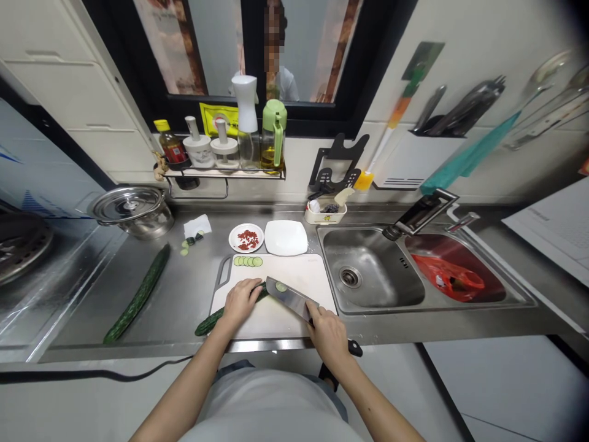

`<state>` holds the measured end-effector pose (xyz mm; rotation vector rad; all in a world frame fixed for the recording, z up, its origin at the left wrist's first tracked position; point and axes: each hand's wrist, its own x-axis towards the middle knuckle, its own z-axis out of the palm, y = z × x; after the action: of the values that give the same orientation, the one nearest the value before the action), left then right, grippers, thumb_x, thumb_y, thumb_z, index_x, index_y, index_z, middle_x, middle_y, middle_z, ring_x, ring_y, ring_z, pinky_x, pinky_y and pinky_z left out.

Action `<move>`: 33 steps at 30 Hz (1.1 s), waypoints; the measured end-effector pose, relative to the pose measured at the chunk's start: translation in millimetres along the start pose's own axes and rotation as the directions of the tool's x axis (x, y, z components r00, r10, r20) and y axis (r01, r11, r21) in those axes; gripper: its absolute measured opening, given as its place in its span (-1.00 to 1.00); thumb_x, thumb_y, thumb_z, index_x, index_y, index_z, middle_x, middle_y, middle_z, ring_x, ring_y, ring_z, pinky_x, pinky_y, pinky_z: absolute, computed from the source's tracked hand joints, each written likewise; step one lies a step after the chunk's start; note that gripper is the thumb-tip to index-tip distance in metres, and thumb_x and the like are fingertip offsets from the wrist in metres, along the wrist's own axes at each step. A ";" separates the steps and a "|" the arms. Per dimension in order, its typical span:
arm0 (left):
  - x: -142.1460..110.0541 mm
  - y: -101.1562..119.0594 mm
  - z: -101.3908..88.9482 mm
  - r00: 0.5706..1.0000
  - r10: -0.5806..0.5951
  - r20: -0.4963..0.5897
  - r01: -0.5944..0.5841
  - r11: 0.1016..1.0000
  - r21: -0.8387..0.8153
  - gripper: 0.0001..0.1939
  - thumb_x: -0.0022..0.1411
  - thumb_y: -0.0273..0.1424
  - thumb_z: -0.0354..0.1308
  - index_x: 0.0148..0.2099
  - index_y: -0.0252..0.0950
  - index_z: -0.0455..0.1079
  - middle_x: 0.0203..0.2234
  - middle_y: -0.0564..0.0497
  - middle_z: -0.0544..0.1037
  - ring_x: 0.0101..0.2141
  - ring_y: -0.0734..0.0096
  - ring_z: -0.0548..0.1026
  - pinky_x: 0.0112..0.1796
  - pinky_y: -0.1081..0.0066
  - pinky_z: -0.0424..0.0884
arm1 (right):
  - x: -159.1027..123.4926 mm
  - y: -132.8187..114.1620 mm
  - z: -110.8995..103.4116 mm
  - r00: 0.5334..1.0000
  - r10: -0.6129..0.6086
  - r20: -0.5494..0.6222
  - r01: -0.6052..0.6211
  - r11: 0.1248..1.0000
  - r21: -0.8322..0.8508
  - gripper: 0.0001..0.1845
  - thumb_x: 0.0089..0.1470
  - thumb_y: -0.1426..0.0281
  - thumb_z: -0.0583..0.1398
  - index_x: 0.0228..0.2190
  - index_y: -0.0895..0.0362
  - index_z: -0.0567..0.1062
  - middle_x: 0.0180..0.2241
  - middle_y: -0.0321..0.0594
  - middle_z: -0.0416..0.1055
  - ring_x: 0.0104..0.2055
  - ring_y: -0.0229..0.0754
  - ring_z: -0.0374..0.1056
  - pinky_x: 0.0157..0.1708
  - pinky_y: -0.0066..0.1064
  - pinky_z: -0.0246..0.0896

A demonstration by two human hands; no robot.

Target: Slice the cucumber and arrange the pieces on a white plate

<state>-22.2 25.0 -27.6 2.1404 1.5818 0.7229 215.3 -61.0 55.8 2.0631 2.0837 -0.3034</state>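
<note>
My left hand (242, 301) is closed over a green cucumber (210, 321) lying aslant on the white cutting board (294, 270). In my right hand (327, 334) is a broad kitchen knife (291, 300), its blade at the cucumber's cut end. One cucumber slice (280, 286) clings to the blade. A short row of cucumber slices (248, 261) lies at the board's upper left. Just behind the board stand a plate of chopped red pieces (247, 238) and a white square plate (286, 237). The knife hides part of the cut end.
A second whole cucumber (138, 294) lies on the counter at left, with cucumber ends (184, 248) near a white paper (197, 226). A lidded steel pot (133, 212) stands behind. To the right is a double sink (372, 270) with a red plastic bag (448, 277). Bottles line a rack (225, 174).
</note>
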 end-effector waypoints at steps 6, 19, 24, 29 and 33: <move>-0.3 5.9 -5.8 0.996 0.042 -0.080 -0.042 0.999 -0.009 -0.66 0.35 -0.24 -0.06 0.07 -0.16 0.41 -0.05 -0.06 0.52 -0.02 0.25 0.43 0.02 0.23 0.34 | 3.3 -0.9 -2.7 1.000 0.009 -0.017 -0.009 1.000 0.010 -0.53 0.15 0.44 0.08 0.11 0.09 0.29 -0.19 -0.10 0.46 -0.15 -0.08 0.36 -0.22 -0.38 0.08; 9.4 36.1 -24.2 0.914 0.386 0.123 -0.385 0.922 -0.032 -0.78 0.28 -0.22 0.10 -0.08 -0.09 0.47 -0.14 0.00 0.56 -0.01 0.28 0.42 0.14 0.12 0.14 | 8.2 -3.6 -10.7 0.999 -0.050 -0.015 0.050 0.999 -0.023 -0.54 0.16 0.43 0.07 0.11 0.04 0.32 -0.21 -0.10 0.47 -0.17 -0.07 0.38 -0.22 -0.36 0.09; 13.6 29.6 -29.8 0.962 0.274 -0.006 -0.274 0.959 -0.068 -0.75 0.33 -0.26 0.01 -0.24 -0.16 0.50 -0.25 -0.02 0.56 -0.15 0.33 0.46 -0.03 0.29 0.31 | 17.8 0.3 -10.4 1.000 -0.017 -0.010 0.017 1.000 -0.023 -0.53 0.17 0.43 0.06 0.12 0.04 0.32 -0.21 -0.12 0.48 -0.18 -0.09 0.39 -0.24 -0.37 0.12; 44.6 -35.7 -47.7 0.824 -0.396 -0.405 0.269 0.903 -0.335 -0.76 0.22 -0.25 0.08 -0.31 -0.26 0.50 -0.37 -0.03 0.57 -0.31 0.32 0.49 -0.21 0.34 0.40 | 20.8 14.3 -3.3 0.999 0.018 -0.046 -0.016 0.999 0.045 -0.54 0.16 0.39 0.09 0.11 0.01 0.34 -0.18 -0.15 0.50 -0.15 -0.13 0.41 -0.24 -0.42 0.15; 74.5 -100.7 -70.9 0.427 -0.789 -0.442 0.490 0.612 -0.621 -0.79 0.08 -0.34 0.13 -0.31 -0.39 0.49 -0.55 0.00 0.53 -0.46 0.34 0.49 -0.35 0.37 0.41 | 18.0 18.5 -1.1 0.998 0.032 -0.047 -0.027 0.995 0.099 -0.54 0.17 0.38 0.08 0.12 -0.03 0.34 -0.18 -0.17 0.51 -0.18 -0.16 0.43 -0.25 -0.44 0.16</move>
<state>-124.4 125.8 -16.4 0.7564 2.1629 1.4789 233.6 -43.3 51.7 2.1763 2.1036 -0.3609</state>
